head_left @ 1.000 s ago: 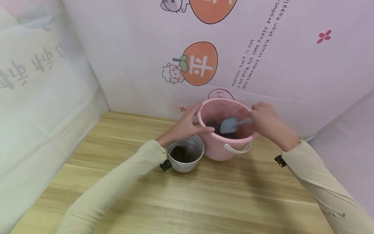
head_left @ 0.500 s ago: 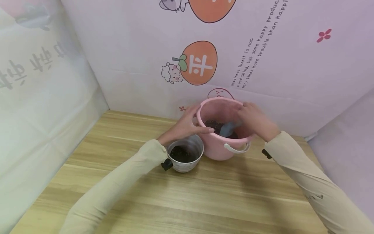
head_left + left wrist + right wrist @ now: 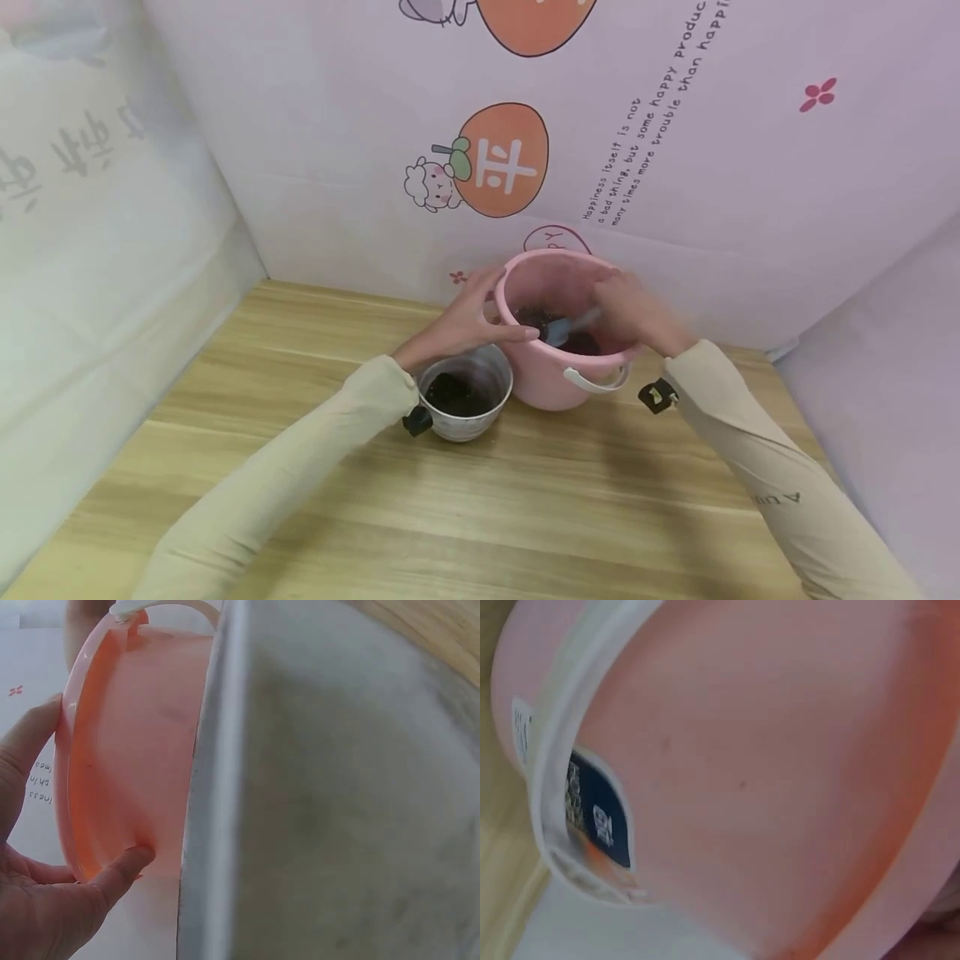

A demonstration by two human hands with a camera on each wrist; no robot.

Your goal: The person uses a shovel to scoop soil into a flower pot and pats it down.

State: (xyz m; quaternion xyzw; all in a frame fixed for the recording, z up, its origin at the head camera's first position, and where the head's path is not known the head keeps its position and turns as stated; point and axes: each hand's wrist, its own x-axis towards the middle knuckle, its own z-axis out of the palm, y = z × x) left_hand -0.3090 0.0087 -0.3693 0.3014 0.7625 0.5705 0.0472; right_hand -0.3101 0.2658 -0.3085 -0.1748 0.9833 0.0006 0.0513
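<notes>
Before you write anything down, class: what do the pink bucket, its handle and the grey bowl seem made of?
Pink bucket: likely plastic, smooth, slightly glossy where its rim catches light.
Handle: probably plastic, smooth and white, a curved moulded-looking band.
Grey bowl: streaked, mottled finish; perhaps ceramic, though plastic or metal can't be ruled out.

I have a pink bucket (image 3: 551, 382) standing open-topped at the far side of the surface (image 3: 480, 517), its white handle (image 3: 597, 384) hanging down on the near right. Dark soil (image 3: 536, 317) lies inside, and I see the blue-grey scoop (image 3: 557, 332) with its blade at that soil, shaft slanting up to the right. Just beside the bucket, near left, my feed shows a greyish-white bowl (image 3: 467, 428), upright, partly filled with dark soil; I can't tell whether the two touch.
</notes>
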